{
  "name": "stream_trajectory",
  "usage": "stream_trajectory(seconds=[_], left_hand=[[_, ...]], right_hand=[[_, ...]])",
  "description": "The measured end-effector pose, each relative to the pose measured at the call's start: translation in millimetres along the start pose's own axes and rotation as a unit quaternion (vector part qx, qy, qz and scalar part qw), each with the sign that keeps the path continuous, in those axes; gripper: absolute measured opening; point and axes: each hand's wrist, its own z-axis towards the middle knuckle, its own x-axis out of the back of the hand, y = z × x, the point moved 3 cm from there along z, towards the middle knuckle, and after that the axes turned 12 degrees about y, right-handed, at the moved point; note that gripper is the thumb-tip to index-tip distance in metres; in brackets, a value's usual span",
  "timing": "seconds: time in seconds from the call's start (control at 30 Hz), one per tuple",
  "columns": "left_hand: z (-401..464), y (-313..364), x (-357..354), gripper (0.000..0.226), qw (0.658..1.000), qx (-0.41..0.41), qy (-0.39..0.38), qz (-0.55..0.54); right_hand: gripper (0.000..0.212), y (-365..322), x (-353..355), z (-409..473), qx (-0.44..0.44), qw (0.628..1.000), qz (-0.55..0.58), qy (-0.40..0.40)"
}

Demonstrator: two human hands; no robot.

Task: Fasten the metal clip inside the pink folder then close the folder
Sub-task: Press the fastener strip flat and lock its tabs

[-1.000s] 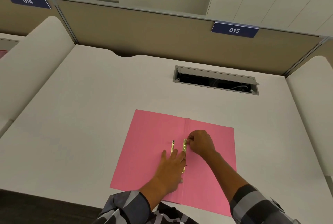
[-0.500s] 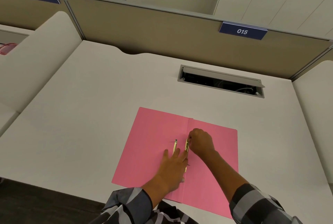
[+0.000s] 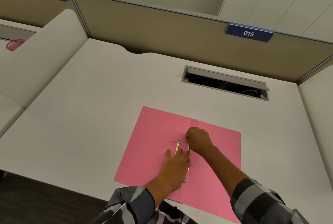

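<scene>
The left hand (image 3: 175,167) is covering the lower part of the metal clip (image 3: 178,147), the right hand (image 3: 198,140) is hiding its fingers and whatever they are pinching, and the pink folder (image 3: 155,142) is running off the bottom edge.

Open folder (image 3: 155,144) on desk (image 3: 90,108)

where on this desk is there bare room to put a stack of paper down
Bare white desk lies left of the open pink folder, and between the folder and the grey cable hatch behind it. A narrower bare strip runs right of the folder. It is crowded at the fold: left hand, right hand and gold metal clip.
</scene>
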Motion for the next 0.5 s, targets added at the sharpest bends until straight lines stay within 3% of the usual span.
stream_trajectory(seconds=[0.5], left_hand=[[0, 0, -3, 0.079, 1.0, -0.001, -0.004, 0.005]], right_hand=[[0.015, 30, 8, 12, -0.204, 0.964, 0.168, -0.044]])
